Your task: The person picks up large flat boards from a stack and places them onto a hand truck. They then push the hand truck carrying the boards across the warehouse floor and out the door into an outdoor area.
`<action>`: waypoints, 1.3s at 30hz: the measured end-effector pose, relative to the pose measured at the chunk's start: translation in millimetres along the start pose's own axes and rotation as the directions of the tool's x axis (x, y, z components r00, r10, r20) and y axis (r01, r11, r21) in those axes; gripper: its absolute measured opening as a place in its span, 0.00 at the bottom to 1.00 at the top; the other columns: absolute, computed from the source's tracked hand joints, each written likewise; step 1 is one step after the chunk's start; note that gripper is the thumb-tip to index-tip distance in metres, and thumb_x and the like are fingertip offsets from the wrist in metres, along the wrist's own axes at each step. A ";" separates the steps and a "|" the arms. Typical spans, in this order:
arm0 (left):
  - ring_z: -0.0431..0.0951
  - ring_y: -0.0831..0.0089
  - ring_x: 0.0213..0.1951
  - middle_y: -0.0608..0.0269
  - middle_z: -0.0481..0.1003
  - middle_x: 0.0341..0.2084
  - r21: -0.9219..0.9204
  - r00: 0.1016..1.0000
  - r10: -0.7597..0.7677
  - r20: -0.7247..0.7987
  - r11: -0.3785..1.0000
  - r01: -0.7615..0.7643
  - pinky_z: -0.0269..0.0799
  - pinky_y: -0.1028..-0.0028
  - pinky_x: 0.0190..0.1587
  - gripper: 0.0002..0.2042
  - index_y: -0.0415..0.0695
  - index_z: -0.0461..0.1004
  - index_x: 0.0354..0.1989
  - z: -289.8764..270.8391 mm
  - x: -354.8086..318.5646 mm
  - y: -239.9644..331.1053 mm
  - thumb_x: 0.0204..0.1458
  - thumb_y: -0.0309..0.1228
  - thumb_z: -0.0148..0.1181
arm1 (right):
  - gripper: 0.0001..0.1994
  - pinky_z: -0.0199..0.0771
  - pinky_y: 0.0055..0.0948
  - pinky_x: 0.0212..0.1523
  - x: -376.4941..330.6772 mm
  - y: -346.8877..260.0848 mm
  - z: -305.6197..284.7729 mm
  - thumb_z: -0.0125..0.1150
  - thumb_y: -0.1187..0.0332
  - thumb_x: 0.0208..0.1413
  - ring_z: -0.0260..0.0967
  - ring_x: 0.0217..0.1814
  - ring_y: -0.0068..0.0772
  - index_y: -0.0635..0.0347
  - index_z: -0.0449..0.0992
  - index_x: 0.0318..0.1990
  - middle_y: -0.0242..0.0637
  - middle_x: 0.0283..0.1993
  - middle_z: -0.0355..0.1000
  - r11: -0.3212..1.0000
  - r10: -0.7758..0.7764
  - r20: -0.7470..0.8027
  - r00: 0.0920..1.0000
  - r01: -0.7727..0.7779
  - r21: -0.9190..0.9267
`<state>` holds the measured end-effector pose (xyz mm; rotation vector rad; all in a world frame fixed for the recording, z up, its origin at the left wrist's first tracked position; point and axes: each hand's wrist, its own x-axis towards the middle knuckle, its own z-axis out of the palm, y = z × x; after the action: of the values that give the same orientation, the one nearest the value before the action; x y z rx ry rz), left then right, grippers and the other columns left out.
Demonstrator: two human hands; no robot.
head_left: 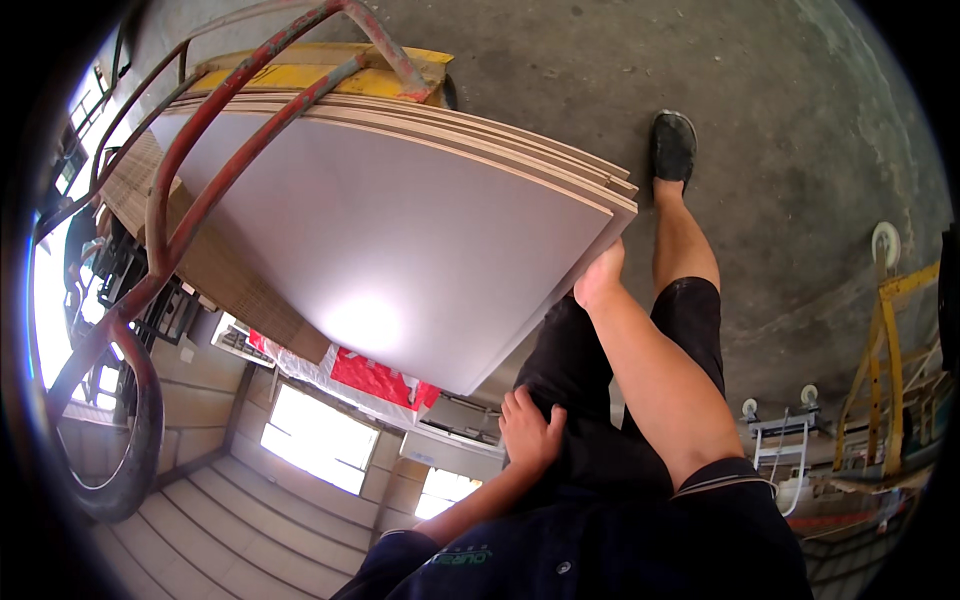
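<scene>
A stack of large flat panels [420,220] with pale grey faces and light brown edges stands tilted in front of me. My right hand [602,274] grips the near right edge of a panel, close to the corner; its fingers are mostly hidden behind the board. My left hand [530,430] rests on my dark shorts at the thigh, fingers stretched out and holding nothing. Across the left part of the stack runs a red, worn tubular metal frame [220,190], and a yellow metal base [430,65] shows behind the panels.
Grey concrete floor [560,60] spreads ahead, with my foot in a black shoe [673,145] on it. At the right stand a yellow metal frame [884,350] with a white wheel and a white wheeled cart [785,440]. Red and white sheeting [375,380] lies beyond the stack's lower edge.
</scene>
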<state>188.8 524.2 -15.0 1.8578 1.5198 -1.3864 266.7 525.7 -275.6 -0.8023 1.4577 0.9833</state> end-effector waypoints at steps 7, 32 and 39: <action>0.65 0.53 0.43 0.50 0.64 0.38 -0.010 0.999 -0.028 -0.044 1.000 0.028 0.61 0.59 0.44 0.25 0.37 0.61 0.43 -7.9 -9.8 5.7 0.41 0.43 0.54 | 0.29 0.55 0.30 0.57 -4.6 -13.3 4.8 0.39 0.39 0.51 0.56 0.57 0.32 0.48 0.65 0.52 0.29 0.55 0.63 0.997 0.064 0.163 0.985 -0.070 0.036; 0.72 0.55 0.43 0.49 0.73 0.38 -0.774 0.922 0.148 -0.358 0.505 -0.382 0.65 0.62 0.45 0.19 0.42 0.69 0.40 -95.9 -37.2 -89.4 0.46 0.44 0.49 | 0.24 0.66 0.43 0.45 -271.8 -405.1 97.4 0.42 0.56 0.52 0.63 0.48 0.51 0.64 0.60 0.52 0.52 0.48 0.64 0.123 -0.408 0.512 0.756 0.601 -0.789; 0.69 0.54 0.48 0.45 0.70 0.44 -0.843 0.966 0.065 -0.250 0.477 -0.250 0.64 0.62 0.49 0.24 0.38 0.69 0.45 -30.0 -3.1 -154.2 0.45 0.44 0.49 | 0.15 0.72 0.38 0.27 -364.3 -189.0 129.1 0.48 0.61 0.53 0.70 0.30 0.41 0.61 0.63 0.44 0.45 0.34 0.70 -0.224 -0.062 0.690 0.721 0.664 -0.713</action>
<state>65.1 599.9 45.5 1.3766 1.6170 -0.1737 534.9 545.4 60.3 -1.8492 -0.4190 1.5236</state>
